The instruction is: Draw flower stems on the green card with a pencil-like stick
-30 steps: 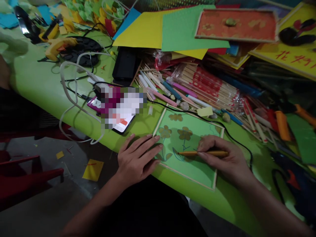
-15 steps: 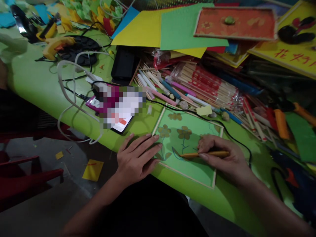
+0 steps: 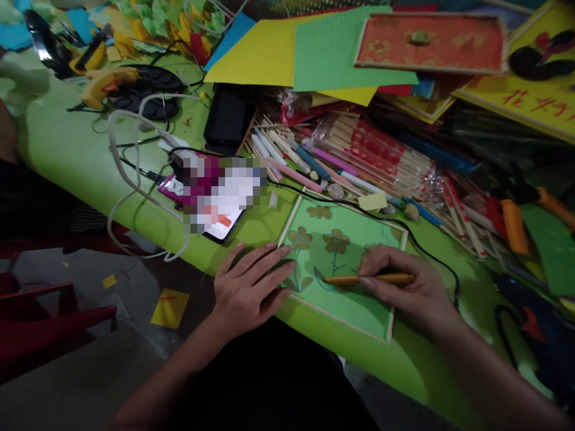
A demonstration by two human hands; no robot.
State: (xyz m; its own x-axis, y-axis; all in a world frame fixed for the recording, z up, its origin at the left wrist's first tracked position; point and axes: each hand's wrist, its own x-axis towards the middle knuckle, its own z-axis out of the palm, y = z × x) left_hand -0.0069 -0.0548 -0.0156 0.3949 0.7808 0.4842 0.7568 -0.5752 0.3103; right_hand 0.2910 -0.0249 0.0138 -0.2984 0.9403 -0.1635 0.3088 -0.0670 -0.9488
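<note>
A green picture board (image 3: 354, 305) with a thin wooden frame lies at the near edge of the green table (image 3: 63, 143). Flowers and blue stems are drawn on it. My right hand (image 3: 404, 287) pinches an orange pen (image 3: 359, 279) whose tip rests on the board beside a blue leaf shape. My left hand (image 3: 249, 287) lies flat with fingers stretched out, its fingertips on the board's left frame edge.
A phone (image 3: 220, 224) and white cable (image 3: 121, 173) lie left of the board. Behind it are bundles of wooden sticks (image 3: 377, 158), pens, coloured paper sheets (image 3: 314, 54), framed pictures (image 3: 431, 42), a glue gun (image 3: 105, 81). A red chair (image 3: 54, 317) stands below left.
The pen tip has shifted only slightly on the board. The left hand has stayed in place.
</note>
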